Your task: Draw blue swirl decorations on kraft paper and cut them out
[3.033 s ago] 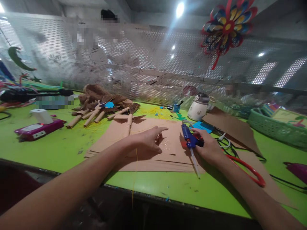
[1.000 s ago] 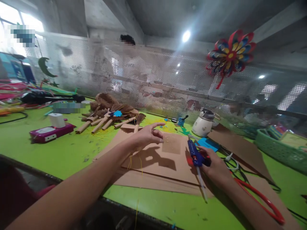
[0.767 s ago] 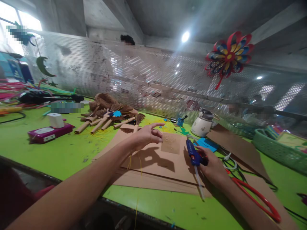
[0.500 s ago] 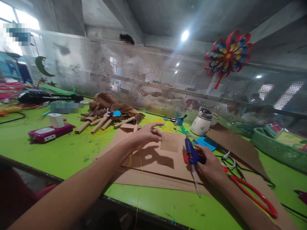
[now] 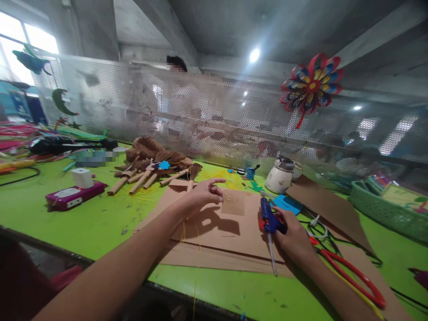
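Observation:
My left hand hovers over a brown cardboard sheet, its index finger stretched out and the others loosely bent and apart. Behind it is a small broom with brown bristles; the hand covers the lower part of its handle. Yellow thread trails below that wrist. Right of it lies a square translucent patch with small specks. A blue glue gun is in my right hand, nozzle pointing away and a clear glue stick out of its back. Blue paper lies beyond it.
More small brooms are piled at the back left. A purple power strip stands left. On the right are a cream jug, red-handled scissors, black cables and a green basket. A perforated screen runs behind the table.
The whole view has shifted slightly, with the scene sitting a little lower in the picture. My right hand still holds the glue gun; my left hand keeps nearly the same pose.

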### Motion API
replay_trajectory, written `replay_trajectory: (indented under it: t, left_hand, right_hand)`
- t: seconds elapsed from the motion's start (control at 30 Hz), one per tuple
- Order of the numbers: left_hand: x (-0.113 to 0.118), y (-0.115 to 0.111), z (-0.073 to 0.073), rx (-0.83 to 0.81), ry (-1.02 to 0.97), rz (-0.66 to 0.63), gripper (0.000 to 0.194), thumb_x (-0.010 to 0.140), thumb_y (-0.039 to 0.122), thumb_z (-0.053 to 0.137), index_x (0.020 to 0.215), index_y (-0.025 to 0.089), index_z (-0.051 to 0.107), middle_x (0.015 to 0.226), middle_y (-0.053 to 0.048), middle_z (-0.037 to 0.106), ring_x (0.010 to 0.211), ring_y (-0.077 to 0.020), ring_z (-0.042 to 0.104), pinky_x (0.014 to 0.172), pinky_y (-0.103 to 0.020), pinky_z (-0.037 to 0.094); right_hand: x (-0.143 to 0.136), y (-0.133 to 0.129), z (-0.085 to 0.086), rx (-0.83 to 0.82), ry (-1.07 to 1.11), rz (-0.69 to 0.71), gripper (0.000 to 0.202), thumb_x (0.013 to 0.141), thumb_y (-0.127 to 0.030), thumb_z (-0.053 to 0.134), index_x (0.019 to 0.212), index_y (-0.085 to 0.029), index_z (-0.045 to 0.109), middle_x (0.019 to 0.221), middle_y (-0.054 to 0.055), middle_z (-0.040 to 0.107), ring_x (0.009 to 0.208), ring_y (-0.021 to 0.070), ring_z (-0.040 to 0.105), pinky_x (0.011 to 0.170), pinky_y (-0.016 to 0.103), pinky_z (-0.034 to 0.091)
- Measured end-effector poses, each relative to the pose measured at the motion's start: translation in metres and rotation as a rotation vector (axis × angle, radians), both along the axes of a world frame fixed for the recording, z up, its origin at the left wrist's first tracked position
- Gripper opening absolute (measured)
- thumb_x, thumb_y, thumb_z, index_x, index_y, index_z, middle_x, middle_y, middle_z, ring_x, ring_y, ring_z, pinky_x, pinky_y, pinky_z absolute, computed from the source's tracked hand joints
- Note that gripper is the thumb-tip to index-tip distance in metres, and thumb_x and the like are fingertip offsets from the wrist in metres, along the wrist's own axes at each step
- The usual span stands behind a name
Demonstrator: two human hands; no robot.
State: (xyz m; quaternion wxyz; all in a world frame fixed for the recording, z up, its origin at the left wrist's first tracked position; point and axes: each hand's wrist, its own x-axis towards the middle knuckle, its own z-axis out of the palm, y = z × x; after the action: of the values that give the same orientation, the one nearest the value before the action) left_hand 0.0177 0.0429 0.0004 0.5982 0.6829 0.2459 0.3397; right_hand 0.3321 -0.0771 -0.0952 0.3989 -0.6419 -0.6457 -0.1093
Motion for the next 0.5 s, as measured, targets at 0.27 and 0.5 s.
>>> replay_trajectory:
  t: [0.27, 0.5]
  left_hand:
    - [0.000, 0.001, -0.002, -0.001, 0.048, 0.018, 0.038, 0.101, 0.036, 0.067, 0.133, 0.017, 0.061, 0.130, -0.011, 0.064, 0.110, -0.0253, 0.067, 0.092, -0.046, 0.060]
    - [0.000, 0.000, 0.001, 0.012, 0.090, 0.033, 0.038, 0.101, 0.036, 0.067, 0.134, 0.017, 0.061, 0.131, -0.011, 0.064, 0.110, -0.0255, 0.067, 0.092, -0.046, 0.059]
  right_hand:
    - [-0.001, 0.003, 0.000, -0.025, -0.005, -0.030, 0.040, 0.098, -0.038, 0.069, 0.133, -0.020, 0.063, 0.134, 0.010, 0.067, 0.114, 0.0264, 0.068, 0.095, 0.050, 0.058]
    - [-0.010, -0.001, 0.008, -0.040, -0.019, -0.007, 0.040, 0.098, -0.038, 0.068, 0.134, -0.020, 0.063, 0.136, 0.010, 0.066, 0.115, 0.0266, 0.068, 0.096, 0.051, 0.057]
